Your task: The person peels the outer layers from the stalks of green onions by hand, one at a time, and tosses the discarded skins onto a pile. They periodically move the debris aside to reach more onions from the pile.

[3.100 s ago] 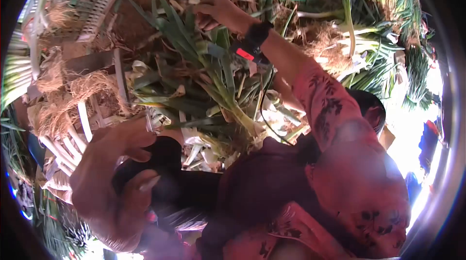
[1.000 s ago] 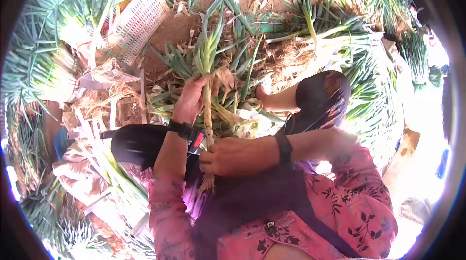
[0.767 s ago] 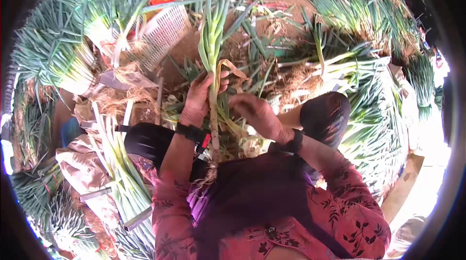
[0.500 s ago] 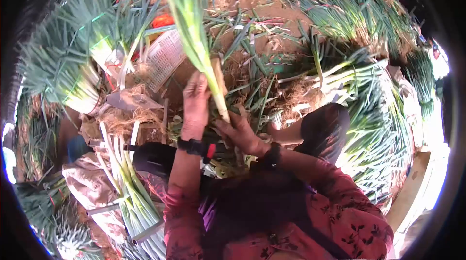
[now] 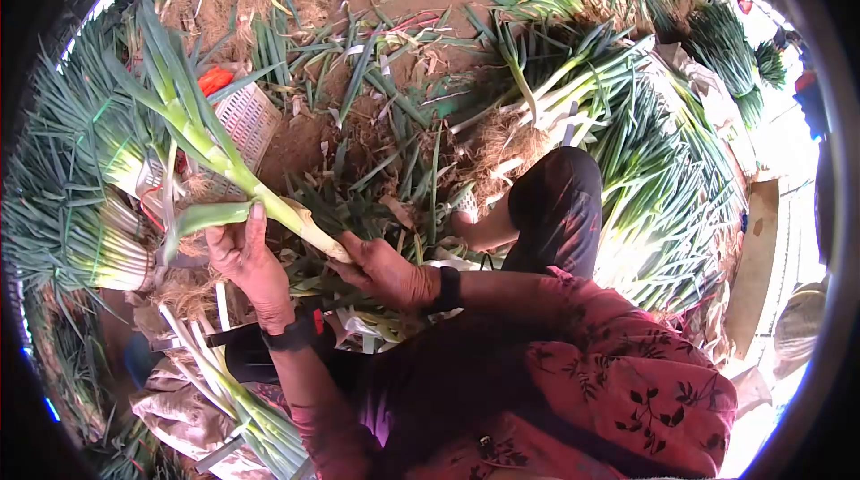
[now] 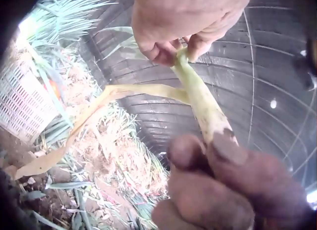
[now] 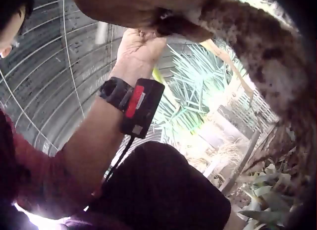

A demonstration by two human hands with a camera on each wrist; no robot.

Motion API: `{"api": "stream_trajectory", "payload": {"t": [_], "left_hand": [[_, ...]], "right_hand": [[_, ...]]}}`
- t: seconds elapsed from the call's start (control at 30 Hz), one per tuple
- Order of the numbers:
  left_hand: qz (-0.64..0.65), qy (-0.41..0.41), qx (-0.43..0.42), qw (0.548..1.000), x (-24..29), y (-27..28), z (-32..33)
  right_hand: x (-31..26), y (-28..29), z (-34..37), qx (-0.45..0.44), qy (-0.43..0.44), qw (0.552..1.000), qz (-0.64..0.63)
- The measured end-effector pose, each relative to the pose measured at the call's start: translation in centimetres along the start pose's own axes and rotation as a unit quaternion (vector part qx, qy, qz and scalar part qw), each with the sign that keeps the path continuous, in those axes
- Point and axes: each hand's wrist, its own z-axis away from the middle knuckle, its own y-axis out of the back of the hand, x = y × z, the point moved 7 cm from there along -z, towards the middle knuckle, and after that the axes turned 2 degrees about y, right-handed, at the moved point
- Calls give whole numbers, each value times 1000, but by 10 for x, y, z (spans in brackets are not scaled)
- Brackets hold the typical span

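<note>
A long green onion [image 5: 287, 211] slants across the head view, leaves up to the left and pale stalk down to the right. My right hand [image 5: 385, 270] grips the lower stalk. My left hand [image 5: 251, 261] pinches a green leaf [image 5: 215, 218] bent away from the stalk between thumb and fingers. In the left wrist view, my left hand [image 6: 193, 22] is at the top of the stalk [image 6: 200, 96], with my right fingers [image 6: 230, 151] around its lower part. A dry yellow leaf [image 6: 143, 89] hangs off its side.
Tied bunches of green onions [image 5: 116, 238] stand at left, by a white slatted crate [image 5: 246, 122]. A large pile of green onions [image 5: 663, 202] lies at right. Leaf scraps cover the ground ahead. More green onions [image 5: 260, 426] lie beside a bent knee [image 5: 573, 184].
The green onion, held upright a second ago, has tipped over to the left. My left hand has moved from its stalk to a side leaf; my right hand has taken the lower stalk.
</note>
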Motion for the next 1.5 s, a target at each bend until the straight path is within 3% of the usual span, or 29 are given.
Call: {"api": "stream_trajectory", "payload": {"t": [0.03, 0.07, 0.1, 0.13, 0.17, 0.2, 0.23, 0.3, 0.37, 0.4, 0.43, 0.47, 0.5, 0.53, 0.57, 0.6, 0.67, 0.7, 0.77, 0.83, 0.9, 0.93, 0.97, 1.03, 1.17, 1.23, 1.4, 1.47, 1.5], "left_hand": [[3, -21, 17, 1000, 0, 1, 1], [-3, -35, 15, 999, -2, 0, 0], [-4, -33, 14, 999, -8, -1, 2], [-42, -40, 24, 998, -13, 0, 5], [-80, -50, 35, 995, -17, 1, 5], [-54, -50, 23, 997, -21, -2, 6], [-69, -34, 32, 996, -24, 1, 9], [-22, 84, -52, 995, -36, -15, 25], [-41, 201, -188, 961, -53, -36, 59], [55, 327, -196, 923, -62, -40, 76], [151, 440, -196, 863, -67, -41, 90], [156, 425, -164, 877, -70, -29, 82], [88, 402, -76, 908, -112, 11, 70], [-58, 317, -19, 946, -131, 46, 50], [-202, 222, 38, 953, -131, 69, 28], [-204, 220, 45, 953, -123, 69, 9], [-23, 279, -60, 958, -101, 34, -19], [15, 279, -59, 958, -96, 24, -24], [187, 308, -125, 924, -98, 12, -39], [233, 311, -74, 918, -136, 52, -51], [199, 302, -46, 931, -108, 48, -41], [197, 303, -39, 931, -106, 47, -37], [194, 304, -29, 932, -108, 48, -33], [192, 285, -47, 938, -115, 44, -22], [168, 293, -22, 941, -109, 32, -6], [139, 294, -5, 946, -110, 41, -2], [131, 292, -27, 947, -110, 45, -1], [136, 297, -34, 945, -116, 52, 2], [130, 301, -32, 944, -106, 42, 4]], "right_hand": [[-3, 3, -6, 1, 0, 1000, 0], [0, -9, -12, -83, -65, 969, -223], [-3, -19, -14, -161, -126, 878, -433], [-2, -22, -15, -221, -189, 804, -518], [2, -22, -19, -221, -187, 805, -518], [13, -8, -32, -135, -87, 934, -320], [18, 3, -39, -41, 17, 994, -101], [42, 11, -40, 22, 46, 998, -40], [37, 24, -31, 49, 134, 988, -61], [38, 27, -25, 38, 136, 987, -74], [46, 28, -22, 15, 66, 995, -73], [56, 27, -21, -6, -4, 998, -68], [58, 28, -20, 23, 76, 997, 12], [55, 28, -17, 15, 70, 997, 20], [51, 29, -15, 9, 66, 997, 31], [47, 27, -11, 29, 80, 996, 17], [48, 6, 0, -17, 41, 999, 12], [55, -2, 10, -55, -3, 998, 14], [68, -23, 24, -51, 42, 998, -5], [75, -33, 26, -114, 56, 989, 69], [62, -13, 12, -110, 77, 986, 101], [49, 5, 0, -162, -182, 965, -93], [63, 0, -8, -153, -187, 966, -88], [85, -12, -46, -7, -74, 969, -237], [72, -31, -82, 25, -96, 960, -263], [55, -27, -87, 32, -23, 979, -200], [44, -22, -90, 12, -77, 988, -134], [47, -18, -91, 32, -156, 976, -146], [61, -23, -94, 29, -121, 983, -138]]}}
